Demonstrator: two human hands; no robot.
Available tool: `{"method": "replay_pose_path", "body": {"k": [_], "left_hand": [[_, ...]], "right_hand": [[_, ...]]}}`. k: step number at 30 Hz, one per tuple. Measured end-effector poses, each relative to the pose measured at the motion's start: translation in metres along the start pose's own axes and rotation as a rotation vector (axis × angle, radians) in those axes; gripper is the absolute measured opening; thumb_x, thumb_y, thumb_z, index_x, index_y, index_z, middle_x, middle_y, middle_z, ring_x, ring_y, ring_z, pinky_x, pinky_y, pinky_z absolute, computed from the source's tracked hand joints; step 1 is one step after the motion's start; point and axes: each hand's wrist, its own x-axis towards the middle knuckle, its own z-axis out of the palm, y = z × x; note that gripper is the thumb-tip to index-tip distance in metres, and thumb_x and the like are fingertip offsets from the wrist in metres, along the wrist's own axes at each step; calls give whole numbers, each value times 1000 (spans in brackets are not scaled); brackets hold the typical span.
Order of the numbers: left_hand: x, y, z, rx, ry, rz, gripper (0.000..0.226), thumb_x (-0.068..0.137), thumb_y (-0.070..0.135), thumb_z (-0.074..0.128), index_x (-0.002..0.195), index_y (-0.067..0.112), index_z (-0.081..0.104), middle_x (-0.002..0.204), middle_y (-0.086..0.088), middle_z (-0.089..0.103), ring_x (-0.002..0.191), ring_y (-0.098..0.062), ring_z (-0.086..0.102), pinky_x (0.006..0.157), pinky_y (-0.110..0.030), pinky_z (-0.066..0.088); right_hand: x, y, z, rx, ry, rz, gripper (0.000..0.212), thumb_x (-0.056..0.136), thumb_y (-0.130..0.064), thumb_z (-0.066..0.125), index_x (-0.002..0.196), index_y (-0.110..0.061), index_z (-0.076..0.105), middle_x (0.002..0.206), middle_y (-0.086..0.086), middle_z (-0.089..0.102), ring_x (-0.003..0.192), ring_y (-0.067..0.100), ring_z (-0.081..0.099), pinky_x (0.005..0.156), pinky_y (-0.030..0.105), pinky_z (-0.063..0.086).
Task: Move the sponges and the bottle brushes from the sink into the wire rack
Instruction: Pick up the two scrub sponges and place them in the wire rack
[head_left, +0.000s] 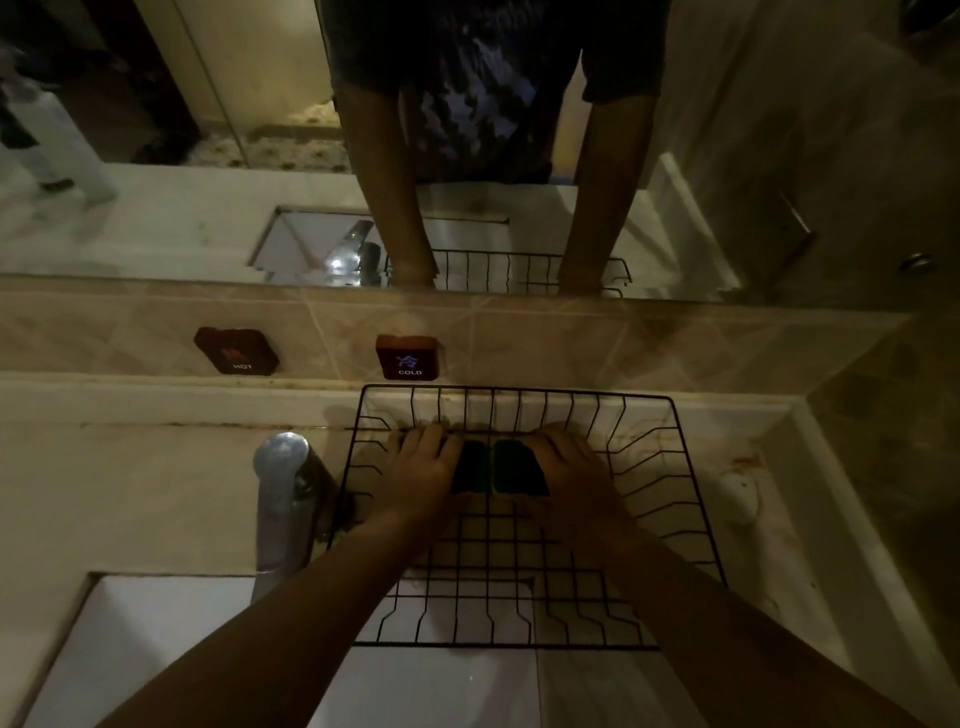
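A black wire rack (675, 483) stands on the counter behind the sink, partly over its right corner. Both my hands are inside it near the back wall. My left hand (421, 467) rests on a dark green sponge (470, 467), and my right hand (576, 467) rests on a second dark green sponge (517, 470). The two sponges lie side by side, touching, on the rack's floor. The white sink basin (156, 649) lies at the lower left. No bottle brushes are visible; my forearms hide part of the sink.
A chrome tap (283, 499) stands just left of the rack, its spout over the basin. HOT (236, 351) and COLD (408, 357) labels are on the tiled wall. A mirror (156, 218) above reflects my arms and the rack. The counter's raised edge runs along the right.
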Motion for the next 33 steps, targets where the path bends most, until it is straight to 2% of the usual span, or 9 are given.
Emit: {"method": "replay_pose_path", "body": {"k": [4,9,13,19,24,33], "left_hand": [[3,0,3,-24,14,4,69,79,43,72,138,16,46,140,-11,47,132,-32,40,118,-53,20],[5,2,4,-11,46,10,70,79,42,71,139,16,46,143,-14,46,133,-33,38,117,-51,23],[4,3,4,33,86,-10,70,80,44,70,141,18,48,142,-17,46,131,-40,39,110,-54,30],[6,5,3,65,63,-45,68,87,53,58,147,27,37,150,-12,36,136,-36,31,109,-53,25],[2,6,4,27,51,-62,67,90,47,56,150,28,32,150,-14,34,137,-35,29,111,-49,25],[2,7,2,-22,72,-59,63,85,45,64,139,21,44,146,-9,40,133,-31,35,107,-46,30]], "right_hand": [[1,1,1,-9,23,-30,68,77,-33,74,137,-13,49,134,10,48,124,30,45,100,43,48],[4,2,3,-47,55,-44,66,78,-33,77,133,-7,54,128,14,52,118,32,50,95,45,51],[4,3,4,-75,68,-34,67,79,-41,75,134,-10,53,126,14,52,118,32,49,93,45,51],[3,1,3,-135,83,-26,65,78,-44,72,133,-15,54,126,10,54,118,32,49,92,48,49],[3,1,3,-129,74,-28,63,77,-43,74,133,-20,54,127,8,55,117,31,50,92,48,48],[3,-1,6,-110,74,-17,64,77,-42,76,133,-18,56,126,10,56,117,32,52,93,48,49]]}}
